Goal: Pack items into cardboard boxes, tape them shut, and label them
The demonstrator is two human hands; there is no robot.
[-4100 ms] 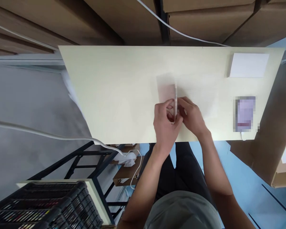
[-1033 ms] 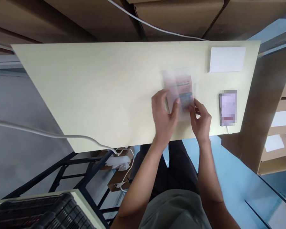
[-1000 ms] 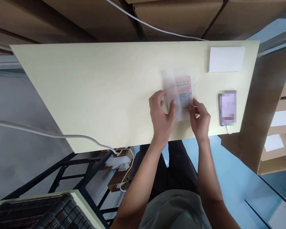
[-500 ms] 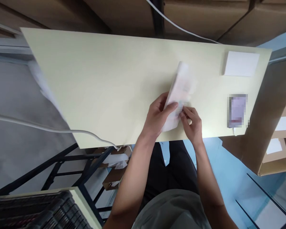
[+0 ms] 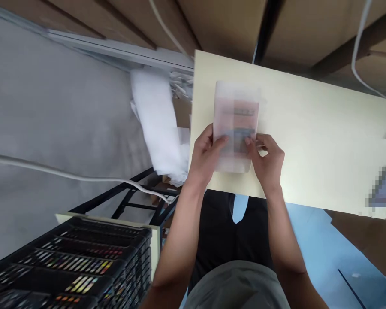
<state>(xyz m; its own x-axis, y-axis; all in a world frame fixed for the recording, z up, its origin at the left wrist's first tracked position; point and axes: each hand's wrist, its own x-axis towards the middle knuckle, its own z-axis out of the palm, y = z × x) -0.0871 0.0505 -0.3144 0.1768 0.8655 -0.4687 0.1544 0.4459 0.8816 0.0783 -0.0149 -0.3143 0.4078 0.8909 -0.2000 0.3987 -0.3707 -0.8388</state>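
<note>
Both of my hands hold a frosted plastic pouch [image 5: 235, 118] with a pink and blue printed card inside it. It stands upright above the near left corner of the pale yellow table [image 5: 312, 141]. My left hand [image 5: 205, 158] pinches its lower left edge. My right hand [image 5: 267, 159] pinches its lower right edge, thumb on the front.
A black plastic crate [image 5: 67, 262] with rows of coloured items sits low on the left. A heap of white plastic bags [image 5: 159, 124] lies on the floor left of the table. A blurred phone [image 5: 384, 189] rests at the table's right edge. Cardboard boxes stand behind.
The view has swung left, bringing the crate and the bag heap into sight. The pouch has turned from edge-on to facing me, and is now held at both lower corners.
</note>
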